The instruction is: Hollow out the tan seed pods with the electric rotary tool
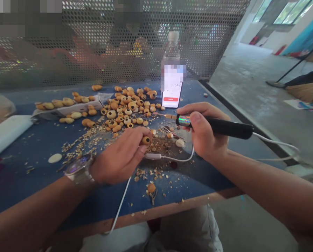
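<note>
Right now, both hands are closed in a firm grip.

The left hand [118, 155] pinches a brown bead [146, 140] mid-table [98, 196]; the right hand [205, 131] wraps a black corded pen tool [224, 126], apart from it. Loose beads [122, 110] heap toward the far edge.

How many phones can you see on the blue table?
1: a smartphone stands upright in front of the plastic water bottle, near the far edge of the blue table. Another could be hidden.

Workshop, I'd say: my blue workbench [22, 185] strewn with shavings [80, 145], perforated metal screen [98, 59] ahead, bare concrete floor [251, 94] beside me.
</note>
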A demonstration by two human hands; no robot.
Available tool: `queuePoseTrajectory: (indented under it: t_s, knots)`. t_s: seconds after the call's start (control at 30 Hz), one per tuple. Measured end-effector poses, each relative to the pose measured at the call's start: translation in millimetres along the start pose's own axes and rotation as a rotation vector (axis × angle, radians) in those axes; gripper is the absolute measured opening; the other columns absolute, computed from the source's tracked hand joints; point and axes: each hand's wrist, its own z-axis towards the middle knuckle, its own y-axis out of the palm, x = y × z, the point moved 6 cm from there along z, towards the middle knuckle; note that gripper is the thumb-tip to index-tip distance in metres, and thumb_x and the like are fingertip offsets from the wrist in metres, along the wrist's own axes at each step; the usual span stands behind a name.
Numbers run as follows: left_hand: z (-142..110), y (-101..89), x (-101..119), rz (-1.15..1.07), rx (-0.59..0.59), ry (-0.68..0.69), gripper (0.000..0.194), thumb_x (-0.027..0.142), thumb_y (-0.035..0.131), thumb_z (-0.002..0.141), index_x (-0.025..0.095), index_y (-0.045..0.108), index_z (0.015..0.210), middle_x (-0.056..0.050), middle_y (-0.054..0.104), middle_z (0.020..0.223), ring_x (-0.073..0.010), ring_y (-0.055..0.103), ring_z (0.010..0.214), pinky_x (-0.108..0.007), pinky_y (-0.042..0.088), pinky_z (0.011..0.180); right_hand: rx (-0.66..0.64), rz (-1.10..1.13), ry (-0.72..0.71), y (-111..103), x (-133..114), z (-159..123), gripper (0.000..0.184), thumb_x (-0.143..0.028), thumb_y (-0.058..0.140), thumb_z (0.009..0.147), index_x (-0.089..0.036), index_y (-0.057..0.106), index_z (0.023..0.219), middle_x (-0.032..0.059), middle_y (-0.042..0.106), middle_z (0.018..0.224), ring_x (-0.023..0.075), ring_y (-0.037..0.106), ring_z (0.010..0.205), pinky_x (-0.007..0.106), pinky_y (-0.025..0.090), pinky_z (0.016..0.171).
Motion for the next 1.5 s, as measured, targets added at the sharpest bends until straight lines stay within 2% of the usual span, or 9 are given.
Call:
queuePoseTrajectory:
  t_s: [0.1, 0.3, 0.47, 0.57, 0.7, 0.87, 0.97, 1.2, 1.5]
  knots:
    - [-0.8, 10.8, 13.0, 0.103, -0.034, 0.115, 0.02, 0.018, 0.046, 0.096, 0.016, 0.054, 0.114, -0.013, 0.063, 0.114, -0.0307, 0.059, 0.113, -0.05, 0.047, 0.104, -0.006, 0.014, 0.046, -0.2, 10.7, 3.0, 0.027, -0.051, 0.062, 0.099, -0.028, 0.076, 0.101, -0.0012, 0.066, 0.074, 0.0132, 0.055, 0.06, 0.031, 0.045, 0.057]
    - [3.8, 23.3, 7.7, 0.169, -0.12, 0.102, 0.012, 0.022, 0.057, 0.096, 0.017, 0.053, 0.106, -0.012, 0.06, 0.109, -0.0304, 0.056, 0.105, -0.05, 0.046, 0.097, -0.049, 0.075, 0.105, 3.4, 24.9, 12.5, 0.037, -0.055, 0.063, 0.099, -0.028, 0.067, 0.125, -0.0004, 0.071, 0.087, 0.0112, 0.062, 0.06, 0.029, 0.048, 0.054]
    - [1.1, 24.0, 4.0, 0.157, -0.118, 0.084, 0.004, 0.017, 0.052, 0.102, 0.018, 0.053, 0.106, -0.01, 0.06, 0.111, -0.0276, 0.055, 0.104, -0.045, 0.045, 0.096, -0.167, 0.125, 0.144, 8.3, 39.6, 18.5, 0.033, -0.053, 0.07, 0.096, -0.024, 0.061, 0.109, -0.001, 0.074, 0.087, 0.0092, 0.065, 0.056, 0.026, 0.047, 0.05]
    - [0.9, 25.5, 3.4, 0.138, -0.118, 0.095, 0.005, 0.014, 0.052, 0.102, 0.018, 0.052, 0.105, -0.009, 0.06, 0.109, -0.0267, 0.055, 0.104, -0.045, 0.045, 0.097, -0.332, -0.042, 0.132, 9.7, 48.0, 21.9, 0.026, -0.047, 0.068, 0.097, -0.025, 0.059, 0.107, -0.0008, 0.072, 0.092, 0.011, 0.067, 0.065, 0.028, 0.053, 0.06]
    - [1.6, 23.1, 2.7, 0.074, -0.103, 0.082, 0.006, 0.021, 0.055, 0.103, 0.018, 0.053, 0.107, -0.009, 0.06, 0.112, -0.0277, 0.054, 0.11, -0.047, 0.044, 0.102, -0.584, -0.448, 0.039, 10.8, 51.3, 26.4, 0.016, -0.025, 0.066, 0.092, -0.025, 0.058, 0.107, -0.0016, 0.072, 0.091, 0.012, 0.065, 0.073, 0.027, 0.048, 0.068]
    - [1.6, 9.0, 2.1, -0.181, -0.047, -0.015, 0.012, 0.027, 0.042, 0.106, 0.019, 0.051, 0.109, -0.007, 0.058, 0.11, -0.0227, 0.055, 0.101, -0.041, 0.047, 0.093, -0.864, -0.569, -0.017, 18.4, 57.1, 21.9, 0.023, -0.021, 0.065, 0.085, -0.025, 0.057, 0.107, -0.0003, 0.071, 0.087, 0.0139, 0.062, 0.072, 0.027, 0.043, 0.066]
    - [1.6, 4.6, 1.5, -0.346, -0.044, -0.057, 0.017, 0.027, 0.034, 0.109, 0.02, 0.049, 0.106, -0.003, 0.056, 0.099, -0.0175, 0.053, 0.086, -0.033, 0.048, 0.081, -0.891, -0.607, -0.03, 19.5, 62.7, 19.1, 0.023, -0.028, 0.065, 0.088, -0.025, 0.058, 0.11, 0.0022, 0.074, 0.094, 0.0158, 0.065, 0.077, 0.029, 0.044, 0.069]
    - [4.1, 2.2, -6.7, -0.473, 0.035, -0.107, 0.021, 0.039, 0.056, 0.104, 0.019, 0.059, 0.114, -0.002, 0.065, 0.096, -0.015, 0.057, 0.081, -0.028, 0.047, 0.074, -0.902, -0.622, 0.016, 18.6, 66.6, 16.4, 0.024, -0.031, 0.065, 0.089, -0.025, 0.06, 0.112, 0.0016, 0.077, 0.093, 0.016, 0.068, 0.077, 0.029, 0.045, 0.069]
    - [5.5, -2.8, -10.9, -0.305, 0.094, -0.094, 0.035, 0.052, 0.072, 0.094, 0.021, 0.076, 0.111, -0.002, 0.078, 0.098, -0.0159, 0.068, 0.08, -0.026, 0.048, 0.069, -0.881, -0.622, 0.053, 19.2, 68.0, 17.9, 0.034, -0.025, 0.068, 0.081, -0.025, 0.059, 0.114, -0.0018, 0.071, 0.081, 0.0144, 0.06, 0.069, 0.028, 0.042, 0.066]
